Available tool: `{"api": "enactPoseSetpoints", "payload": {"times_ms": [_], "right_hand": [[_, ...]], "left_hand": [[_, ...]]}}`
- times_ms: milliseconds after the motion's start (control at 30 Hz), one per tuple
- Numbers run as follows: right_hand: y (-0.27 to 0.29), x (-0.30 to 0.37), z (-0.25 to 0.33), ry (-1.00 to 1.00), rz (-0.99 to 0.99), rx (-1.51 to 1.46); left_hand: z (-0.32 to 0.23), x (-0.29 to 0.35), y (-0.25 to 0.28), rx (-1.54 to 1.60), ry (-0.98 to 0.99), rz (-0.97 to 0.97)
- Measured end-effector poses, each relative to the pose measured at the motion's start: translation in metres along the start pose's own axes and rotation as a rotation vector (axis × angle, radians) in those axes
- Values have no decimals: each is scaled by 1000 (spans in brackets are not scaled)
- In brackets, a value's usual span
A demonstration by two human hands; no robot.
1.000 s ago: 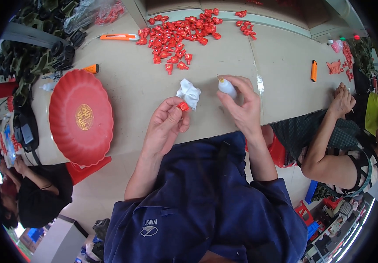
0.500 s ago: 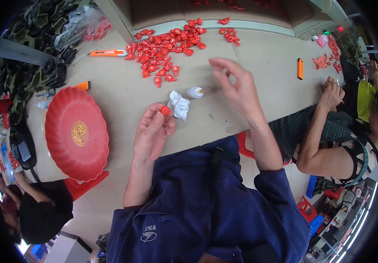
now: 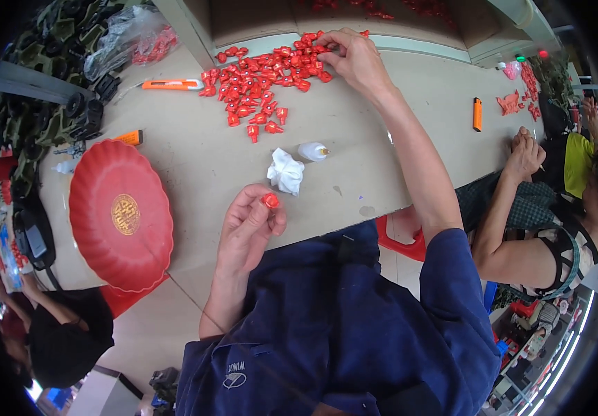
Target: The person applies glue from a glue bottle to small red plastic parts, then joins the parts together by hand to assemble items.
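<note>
Between the thumb and fingers of my left hand [image 3: 247,225] is a small red plastic part [image 3: 270,200], held just above the table's near edge. My right hand [image 3: 356,61] reaches to the right end of a loose pile of small red plastic parts [image 3: 250,87]. Its thumb and forefinger are curved and apart beside the outermost pieces; I see nothing held between them. A crumpled white cloth or tissue [image 3: 286,172] lies beyond my left hand. Beside it, a small white bottle with a yellowish tip [image 3: 313,152] rests on its side.
A big red scalloped tray [image 3: 153,229] stands at the left. An orange cutter [image 3: 173,84] lies left of the pile, and an orange lighter-shaped item [image 3: 477,114] far right. Dark green toy vehicle parts [image 3: 42,76] are heaped at far left. A co-worker's hands [image 3: 524,152] are at the right.
My right hand has moved forward from over the mid-table to the right end of the pile. My left hand, still holding the red part, has shifted slightly nearer.
</note>
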State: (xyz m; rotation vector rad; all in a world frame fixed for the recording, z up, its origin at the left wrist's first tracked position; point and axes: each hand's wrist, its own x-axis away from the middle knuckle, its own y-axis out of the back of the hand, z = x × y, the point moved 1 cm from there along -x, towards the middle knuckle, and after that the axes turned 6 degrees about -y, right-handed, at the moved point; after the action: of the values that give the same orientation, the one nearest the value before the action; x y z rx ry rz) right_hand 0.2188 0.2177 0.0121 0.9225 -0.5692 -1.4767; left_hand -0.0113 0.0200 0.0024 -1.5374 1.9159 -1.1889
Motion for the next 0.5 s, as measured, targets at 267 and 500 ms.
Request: {"api": "enactPoseSetpoints", "payload": {"times_ms": [267,500], "right_hand": [[43,59,20,-156,28,-142],[52,119,2,155,156,178]], "left_hand": [[0,8,2,-15,3,-37],[6,9,-12,-82,64,3]]}}
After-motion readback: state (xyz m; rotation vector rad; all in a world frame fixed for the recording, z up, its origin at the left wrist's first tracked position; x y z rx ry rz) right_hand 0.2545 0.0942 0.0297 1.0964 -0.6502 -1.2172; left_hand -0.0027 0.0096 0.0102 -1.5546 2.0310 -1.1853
